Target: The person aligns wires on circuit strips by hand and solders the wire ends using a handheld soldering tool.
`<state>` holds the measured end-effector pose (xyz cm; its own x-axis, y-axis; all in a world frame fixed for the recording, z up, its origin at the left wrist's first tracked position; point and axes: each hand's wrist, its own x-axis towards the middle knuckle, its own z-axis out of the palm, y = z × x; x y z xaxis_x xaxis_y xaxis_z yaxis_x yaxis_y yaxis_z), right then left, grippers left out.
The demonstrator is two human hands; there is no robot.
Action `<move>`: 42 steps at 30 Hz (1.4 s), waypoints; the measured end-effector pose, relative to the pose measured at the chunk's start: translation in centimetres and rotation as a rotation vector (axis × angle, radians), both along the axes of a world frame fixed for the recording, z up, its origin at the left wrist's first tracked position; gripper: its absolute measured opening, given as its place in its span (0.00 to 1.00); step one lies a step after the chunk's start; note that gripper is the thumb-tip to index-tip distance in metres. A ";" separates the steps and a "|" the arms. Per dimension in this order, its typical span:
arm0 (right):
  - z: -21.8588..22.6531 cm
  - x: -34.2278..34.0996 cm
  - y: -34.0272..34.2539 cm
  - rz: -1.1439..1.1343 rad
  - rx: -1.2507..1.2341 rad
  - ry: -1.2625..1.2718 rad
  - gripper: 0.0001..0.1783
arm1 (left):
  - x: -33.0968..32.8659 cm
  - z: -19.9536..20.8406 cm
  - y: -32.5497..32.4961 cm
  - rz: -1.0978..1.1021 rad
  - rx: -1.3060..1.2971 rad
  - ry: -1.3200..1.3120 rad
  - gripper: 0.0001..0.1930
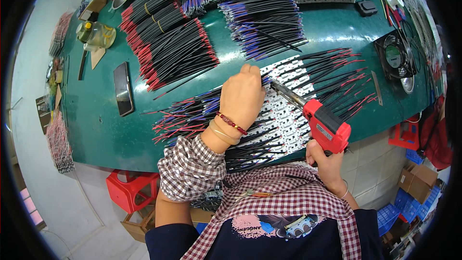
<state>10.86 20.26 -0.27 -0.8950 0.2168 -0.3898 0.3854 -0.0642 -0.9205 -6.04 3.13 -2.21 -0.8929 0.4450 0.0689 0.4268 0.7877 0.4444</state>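
As the metal barrel of a red-and-black soldering gun slants toward the upper left from right of the frame's center, its tip ends just beside the curled fingertips of a worker's left hand. The right hand, lower and to the right, wraps firmly around the gun's handle, thumb uppermost. The left hand is the nearer of the two to the tip; the right works from the gun's far end.

Below the barrel lies a white panel of small circuit boards, its long axis running from the lower middle of the frame up to just above the center. Crossing that axis, black wires with red and blue ends fan out to the left, while red-tipped black wires spread to the right. Blue-sleeved ends show between the left fingertips and the gun's tip (whether the fingers pinch them cannot be told, since the back of the hand hides the grip).

Bundled red-ended wires fill the upper left of the green table, and a pile of blue-ended wires sits at upper center. A phone lies at left, a black fan at right.
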 end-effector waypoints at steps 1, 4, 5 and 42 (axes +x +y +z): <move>0.2 0.0 0.0 -0.034 0.002 0.004 0.14 | 0.0 0.1 0.1 -0.012 -0.014 0.016 0.08; 0.5 -0.3 0.2 0.000 -0.012 0.013 0.14 | 0.0 0.1 0.1 -0.018 -0.024 0.033 0.08; 0.5 -0.3 0.2 0.000 -0.011 0.014 0.14 | 0.0 0.1 0.1 -0.012 -0.022 0.034 0.08; 1.7 1.2 1.3 -0.109 -0.059 0.063 0.19 | -0.3 0.7 -1.3 -0.106 0.080 -0.087 0.10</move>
<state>12.10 21.58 1.44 -0.8907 0.2923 -0.3482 0.3145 -0.1570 -0.9362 -6.32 1.84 -1.52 -0.8455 0.5330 0.0321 0.4624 0.7008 0.5431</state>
